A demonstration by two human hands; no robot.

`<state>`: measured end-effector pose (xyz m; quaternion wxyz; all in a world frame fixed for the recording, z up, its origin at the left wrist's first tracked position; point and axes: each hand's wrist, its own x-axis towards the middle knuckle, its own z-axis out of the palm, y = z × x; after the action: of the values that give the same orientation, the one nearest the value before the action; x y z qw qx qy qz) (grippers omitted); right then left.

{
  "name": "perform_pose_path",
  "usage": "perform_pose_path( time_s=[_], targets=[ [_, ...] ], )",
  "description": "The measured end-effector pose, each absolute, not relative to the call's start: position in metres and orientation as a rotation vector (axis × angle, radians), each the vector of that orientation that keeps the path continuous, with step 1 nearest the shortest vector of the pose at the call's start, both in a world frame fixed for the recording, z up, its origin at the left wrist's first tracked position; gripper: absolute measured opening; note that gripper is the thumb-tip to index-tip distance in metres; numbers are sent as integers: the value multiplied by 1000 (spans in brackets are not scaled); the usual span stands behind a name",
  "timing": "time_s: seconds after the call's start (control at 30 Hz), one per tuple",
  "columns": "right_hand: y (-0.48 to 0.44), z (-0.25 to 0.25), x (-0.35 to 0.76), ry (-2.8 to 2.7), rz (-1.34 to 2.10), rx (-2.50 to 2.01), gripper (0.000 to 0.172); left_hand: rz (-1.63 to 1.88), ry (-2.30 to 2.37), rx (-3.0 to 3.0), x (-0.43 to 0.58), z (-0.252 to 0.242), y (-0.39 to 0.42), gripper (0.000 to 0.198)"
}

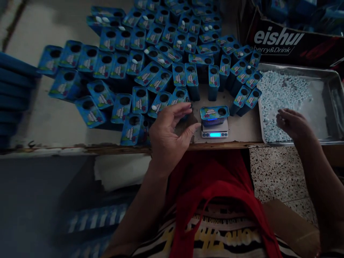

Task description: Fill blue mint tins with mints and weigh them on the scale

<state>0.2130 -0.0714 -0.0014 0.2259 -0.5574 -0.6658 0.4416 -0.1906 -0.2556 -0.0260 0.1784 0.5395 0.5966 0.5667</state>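
A blue candy tin (214, 113) with a round hole in its lid stands on a small digital scale (224, 126) whose display glows blue. My left hand (172, 130) is just left of the scale, fingers and thumb apart in a C shape, holding nothing. Over the metal tray (322, 136) on the right, my right hand (292, 122) has its fingers curled together above the pale blue candies (282, 86). Whether candies are inside those fingers is hidden.
Many blue tins (133, 125) with holed lids crowd the table, a few with white candies on top. A black printed carton (290, 43) holding blue tins stands behind the tray. More blue boxes (16, 93) are stacked at the left. The table's wooden edge (129, 148) runs in front.
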Motion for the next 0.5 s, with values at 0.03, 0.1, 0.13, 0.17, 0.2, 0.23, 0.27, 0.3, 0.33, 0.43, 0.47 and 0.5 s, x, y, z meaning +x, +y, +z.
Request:
perform_pose_path(
  time_s=[0.03, 0.1, 0.13, 0.17, 0.2, 0.23, 0.27, 0.3, 0.33, 0.43, 0.47, 0.5],
  targets=[
    [-76, 9, 199, -1708, 1317, -1485, 31, 1604, 1677, 1514, -190, -27, -255, 52],
    [-89, 34, 164, -1507, 1512, -1386, 24, 1594, 1656, 1492, -188, -29, -255, 52],
    [-95, 46, 144, -1529, 1569, -1327, 23, 1579, 1647, 1483, -187, -31, -255, 53],
    [-101, 56, 124, -1600, 1626, -1278, 24, 1557, 1638, 1473, -185, -33, -255, 54],
    [-105, 64, 105, -1684, 1667, -1235, 23, 1536, 1631, 1467, -184, -35, -255, 56],
    [-108, 70, 87, -1760, 1698, -1198, 23, 1520, 1626, 1463, -182, -37, -254, 58],
    [-108, 73, 73, -1818, 1725, -1168, 22, 1507, 1628, 1463, -181, -40, -253, 59],
    [-107, 76, 62, -1843, 1745, -1144, 22, 1498, 1640, 1470, -179, -42, -250, 62],
    [-103, 77, 56, -1833, 1765, -1127, 21, 1487, 1660, 1494, -177, -45, -246, 65],
    [-85, 80, 61, -1652, 1797, -1114, 18, 1439, 1704, 1683, -172, -52, -225, 70],
    [-79, 81, 69, -1575, 1791, -1139, 18, 1409, 1706, 1755, -170, -53, -217, 67],
    [-73, 81, 79, -1505, 1782, -1174, 16, 1378, 1700, 1813, -168, -52, -210, 60]
  ],
)
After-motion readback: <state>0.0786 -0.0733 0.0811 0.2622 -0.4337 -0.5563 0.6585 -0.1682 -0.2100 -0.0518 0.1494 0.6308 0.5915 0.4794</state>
